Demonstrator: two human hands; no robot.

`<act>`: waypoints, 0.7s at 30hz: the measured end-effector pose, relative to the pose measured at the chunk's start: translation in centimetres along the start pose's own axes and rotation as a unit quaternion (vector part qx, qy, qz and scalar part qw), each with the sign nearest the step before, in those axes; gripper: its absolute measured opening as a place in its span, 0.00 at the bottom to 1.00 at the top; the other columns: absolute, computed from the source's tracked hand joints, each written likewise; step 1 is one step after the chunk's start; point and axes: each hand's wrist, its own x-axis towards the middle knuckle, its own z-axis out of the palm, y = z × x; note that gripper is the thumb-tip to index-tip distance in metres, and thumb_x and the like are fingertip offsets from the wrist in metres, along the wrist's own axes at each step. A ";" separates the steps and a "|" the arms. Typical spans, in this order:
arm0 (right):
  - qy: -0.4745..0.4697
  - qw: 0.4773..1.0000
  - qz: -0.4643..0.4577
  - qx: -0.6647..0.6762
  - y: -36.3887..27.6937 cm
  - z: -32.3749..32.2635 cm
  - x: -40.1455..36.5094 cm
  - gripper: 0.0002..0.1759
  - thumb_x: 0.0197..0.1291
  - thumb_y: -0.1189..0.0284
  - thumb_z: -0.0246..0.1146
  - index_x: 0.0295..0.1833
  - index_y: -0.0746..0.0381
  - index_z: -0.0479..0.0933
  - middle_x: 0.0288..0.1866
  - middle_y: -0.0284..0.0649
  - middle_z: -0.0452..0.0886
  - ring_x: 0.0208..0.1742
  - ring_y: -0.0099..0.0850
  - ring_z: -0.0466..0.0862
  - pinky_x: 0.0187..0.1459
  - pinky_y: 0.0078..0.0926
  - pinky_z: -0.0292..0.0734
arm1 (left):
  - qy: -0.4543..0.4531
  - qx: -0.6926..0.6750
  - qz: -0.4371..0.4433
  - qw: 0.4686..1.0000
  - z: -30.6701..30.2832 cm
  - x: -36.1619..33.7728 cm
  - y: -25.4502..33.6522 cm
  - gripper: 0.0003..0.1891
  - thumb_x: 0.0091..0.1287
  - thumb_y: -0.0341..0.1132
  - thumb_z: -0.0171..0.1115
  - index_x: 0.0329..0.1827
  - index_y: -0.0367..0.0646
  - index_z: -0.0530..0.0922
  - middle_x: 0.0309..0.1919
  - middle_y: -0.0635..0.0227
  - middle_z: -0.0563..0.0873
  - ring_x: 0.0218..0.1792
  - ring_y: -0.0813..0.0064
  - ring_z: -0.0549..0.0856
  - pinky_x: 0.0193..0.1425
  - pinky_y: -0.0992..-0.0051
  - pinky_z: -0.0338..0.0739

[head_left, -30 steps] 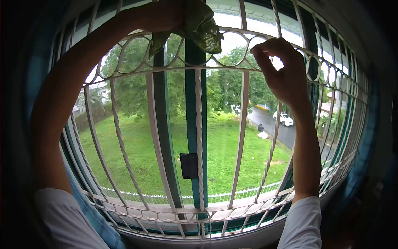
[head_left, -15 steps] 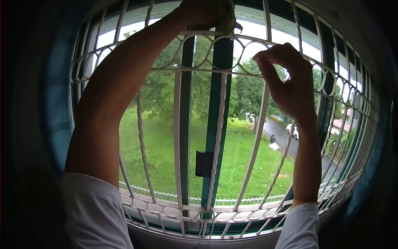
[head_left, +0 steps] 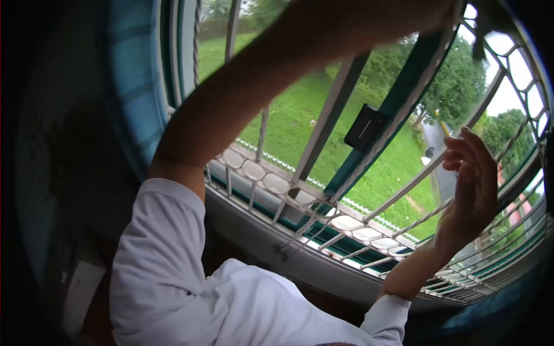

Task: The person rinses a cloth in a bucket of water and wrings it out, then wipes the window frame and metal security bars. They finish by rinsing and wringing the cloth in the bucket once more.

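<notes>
Across the top of the head view stretches my left arm, its hand (head_left: 443, 12) up at the window grille and mostly dark and cut off by the frame edge. A dark greenish piece that looks like cloth (head_left: 490, 24) hangs at that hand, against the looped upper band of the grille. The fingers around it are hard to make out. My right hand (head_left: 470, 187) is raised in front of the white grille bars (head_left: 408, 183) at the right, fingers loosely bent and apart, holding nothing.
A black rectangular fitting (head_left: 366, 127) sits on the green window frame (head_left: 412, 86). Strings (head_left: 306, 229) hang from the lower looped band above the sill (head_left: 254, 222). A blue curtain (head_left: 134, 75) is at the left. Outside are grass, trees and a road.
The view has tilted and turned downward, bringing the white shirt and sill into sight. My right hand has come away from the upper looped band, its fingers loosened. The left hand stays up high.
</notes>
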 end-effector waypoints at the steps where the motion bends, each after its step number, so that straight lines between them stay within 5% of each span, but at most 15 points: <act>1: 0.010 0.995 0.058 0.083 0.1 2.2 -2.1 0.23 0.75 0.68 0.67 0.70 0.66 0.77 0.55 0.45 0.88 0.52 0.29 0.87 0.57 0.29 0.80 | -0.099 0.028 -0.042 0.994 -1.7 -4.1 4.0 0.14 0.62 0.33 0.73 0.49 0.39 0.83 0.53 0.64 0.87 0.47 0.70 0.90 0.46 0.66 0.89; 3: 0.128 0.966 0.172 0.144 6.1 5.7 -10.0 0.29 0.74 0.64 0.69 0.74 0.66 0.73 0.63 0.45 0.85 0.57 0.32 0.85 0.61 0.34 0.80 | -0.032 -0.221 -0.151 0.963 -5.0 -11.1 8.8 0.14 0.58 0.31 0.73 0.46 0.38 0.84 0.53 0.62 0.86 0.45 0.66 0.90 0.43 0.64 0.88; 5: 0.176 0.890 0.333 0.257 5.4 10.8 -13.6 0.26 0.77 0.68 0.65 0.73 0.69 0.73 0.67 0.46 0.82 0.63 0.36 0.84 0.66 0.37 0.77 | -0.190 -0.297 -0.277 0.894 -7.5 -16.7 12.6 0.16 0.55 0.31 0.76 0.45 0.37 0.84 0.55 0.62 0.85 0.45 0.62 0.89 0.46 0.62 0.88; 7: 0.099 0.865 0.281 0.403 7.0 12.7 -17.3 0.23 0.78 0.74 0.61 0.72 0.72 0.72 0.67 0.47 0.82 0.66 0.35 0.82 0.68 0.36 0.76 | -0.357 -0.287 -0.248 0.854 -11.5 -19.5 12.2 0.16 0.55 0.32 0.78 0.44 0.37 0.84 0.50 0.61 0.87 0.45 0.59 0.90 0.48 0.62 0.88; 9: 0.108 0.833 0.346 0.417 7.4 14.0 -20.1 0.21 0.77 0.80 0.58 0.72 0.73 0.71 0.65 0.48 0.83 0.63 0.34 0.84 0.67 0.34 0.76 | -0.458 -0.445 -0.345 0.688 -16.8 -21.9 9.0 0.13 0.63 0.31 0.76 0.47 0.37 0.87 0.48 0.60 0.91 0.49 0.62 0.92 0.53 0.65 0.88; 11: 0.112 0.809 0.398 0.418 7.7 14.3 -22.8 0.20 0.76 0.80 0.60 0.70 0.73 0.74 0.63 0.46 0.84 0.60 0.32 0.85 0.64 0.32 0.78 | -0.380 -0.478 -0.442 0.657 -20.9 -26.0 4.1 0.11 0.70 0.28 0.71 0.54 0.40 0.89 0.50 0.59 0.94 0.54 0.68 0.92 0.58 0.67 0.87; 14: 0.026 0.796 0.496 0.346 7.5 13.2 -26.9 0.16 0.76 0.78 0.63 0.65 0.72 0.78 0.58 0.42 0.87 0.58 0.27 0.85 0.62 0.27 0.77 | -0.206 -0.073 -0.609 0.762 -25.0 -33.0 -4.6 0.22 0.82 0.50 0.57 0.62 0.43 0.87 0.58 0.58 0.91 0.63 0.68 0.88 0.70 0.69 0.81; 17: -0.029 0.798 0.527 0.291 6.1 13.0 -29.0 0.15 0.76 0.78 0.62 0.64 0.71 0.79 0.57 0.41 0.87 0.57 0.26 0.85 0.62 0.25 0.77 | -0.066 0.153 -0.551 0.818 -27.6 -43.7 -15.0 0.24 0.82 0.49 0.54 0.63 0.36 0.83 0.58 0.50 0.89 0.61 0.60 0.87 0.69 0.66 0.77; 20: -0.056 0.810 0.534 0.235 4.5 13.5 -30.0 0.15 0.77 0.78 0.62 0.64 0.71 0.79 0.57 0.40 0.87 0.56 0.26 0.84 0.62 0.24 0.76 | -0.085 0.069 -0.663 0.741 -29.0 -47.9 -19.5 0.36 0.84 0.61 0.44 0.73 0.35 0.77 0.70 0.54 0.82 0.73 0.64 0.77 0.79 0.70 0.66; 21: -0.054 0.808 0.540 0.228 4.3 13.5 -30.2 0.15 0.77 0.78 0.62 0.64 0.71 0.79 0.57 0.40 0.87 0.56 0.26 0.84 0.62 0.24 0.76 | -0.154 0.092 -0.648 0.740 -29.0 -47.8 -20.0 0.39 0.84 0.63 0.39 0.72 0.33 0.77 0.69 0.53 0.82 0.73 0.61 0.78 0.79 0.68 0.65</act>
